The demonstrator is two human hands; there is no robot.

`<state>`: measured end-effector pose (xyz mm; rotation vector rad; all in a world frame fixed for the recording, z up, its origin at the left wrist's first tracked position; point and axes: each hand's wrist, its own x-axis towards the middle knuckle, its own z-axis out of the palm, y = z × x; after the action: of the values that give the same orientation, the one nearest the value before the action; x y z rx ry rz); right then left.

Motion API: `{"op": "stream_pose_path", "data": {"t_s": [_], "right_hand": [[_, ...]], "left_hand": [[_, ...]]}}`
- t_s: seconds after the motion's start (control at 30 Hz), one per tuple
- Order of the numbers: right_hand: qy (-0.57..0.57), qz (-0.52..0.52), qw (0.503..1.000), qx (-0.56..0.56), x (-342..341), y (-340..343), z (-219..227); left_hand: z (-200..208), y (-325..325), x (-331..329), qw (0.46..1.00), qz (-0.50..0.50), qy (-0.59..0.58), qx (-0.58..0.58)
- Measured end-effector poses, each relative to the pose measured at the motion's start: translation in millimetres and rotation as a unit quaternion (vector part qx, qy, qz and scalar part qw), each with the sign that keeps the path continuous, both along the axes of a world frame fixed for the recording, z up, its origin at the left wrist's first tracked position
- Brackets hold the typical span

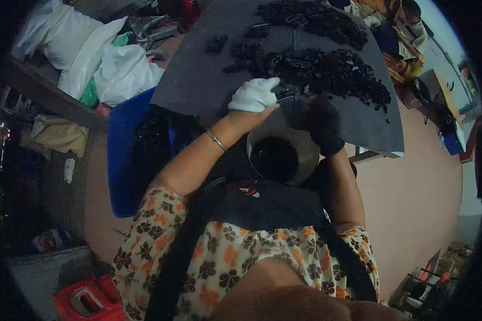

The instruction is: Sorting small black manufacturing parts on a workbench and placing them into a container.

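Observation:
My left hand (253,96), in a white glove, is closed at the near edge of a dark grey table. Its fingers are round a small black part (286,98) with a shiny edge. My right hand (325,127) wears a black glove and is close by on the right; its fingers blend into the dark background. Just below both hands stands a round pale bucket (309,159) with dark contents. Beyond them, heaps of small black parts (326,69) lie spread over the table (185,75).
A blue bin (124,187) with dark contents stands left of my left forearm. White sacks (126,72) are piled at the far left. A red plastic container (88,299) is at lower left. Another person (399,32) sits beyond the table's far right side.

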<state>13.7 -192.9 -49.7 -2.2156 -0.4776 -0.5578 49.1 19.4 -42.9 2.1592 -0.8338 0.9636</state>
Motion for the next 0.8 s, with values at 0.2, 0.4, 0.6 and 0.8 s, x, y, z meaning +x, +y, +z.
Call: {"op": "stream_pose_path", "data": {"t_s": [0.2,0.4,0.6,0.8], "right_hand": [[-0.078,0.028,0.994,-0.07,-9.6,23.8,21.4],[-0.166,0.07,0.98,-0.079,-22.1,28.1,31.9],[-0.167,0.084,0.975,-0.116,-37.3,33.5,48.8],[-0.182,0.095,0.959,-0.193,-43.4,35.4,51.8]], "left_hand": [[9.4,0.7,-6.7,0.984,-0.013,0.119,0.135],[47.5,8.7,-45.9,0.956,-0.122,0.259,-0.055],[45.4,14.8,-57.6,0.842,-0.221,0.429,-0.243],[45.5,17.6,-65.6,0.87,-0.235,0.377,-0.214]]}}
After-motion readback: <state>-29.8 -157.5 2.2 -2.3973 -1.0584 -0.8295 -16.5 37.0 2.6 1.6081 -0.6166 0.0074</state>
